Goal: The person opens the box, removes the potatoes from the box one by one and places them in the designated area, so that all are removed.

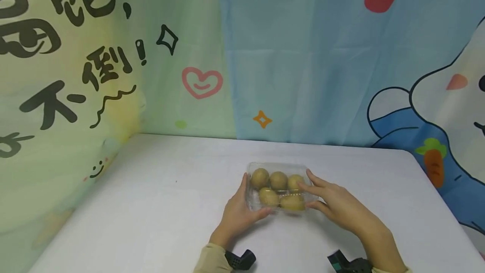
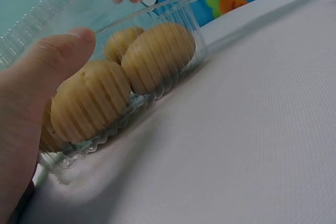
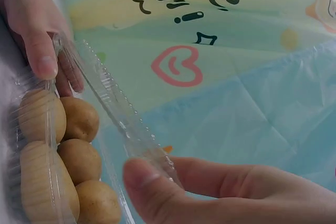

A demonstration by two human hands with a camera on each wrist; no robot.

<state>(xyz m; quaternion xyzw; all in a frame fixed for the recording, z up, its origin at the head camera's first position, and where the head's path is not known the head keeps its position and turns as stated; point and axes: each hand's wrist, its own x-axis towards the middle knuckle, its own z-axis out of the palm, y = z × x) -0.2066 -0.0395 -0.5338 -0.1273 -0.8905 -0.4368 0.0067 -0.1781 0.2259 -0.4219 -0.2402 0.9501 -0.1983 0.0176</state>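
Observation:
A clear plastic clamshell box [image 1: 280, 166] holding several potatoes [image 1: 278, 180] sits on the white table, its ribbed walls showing in the left wrist view. My left hand [image 1: 239, 214] grips the box's left end, thumb over the near rim and fingers along the side. At the right end, my right hand [image 1: 339, 205] pinches the edge of the lid [image 3: 115, 100] between thumb and fingers. The right wrist view shows that lid tilted up from the base, with the potatoes lying in two rows below it.
The white table [image 1: 159, 205] reaches back to a printed cloth backdrop [image 1: 303, 54] with hearts, lettering and a cartoon figure. Each wrist carries a black strapped device, such as the left one [image 1: 241, 259].

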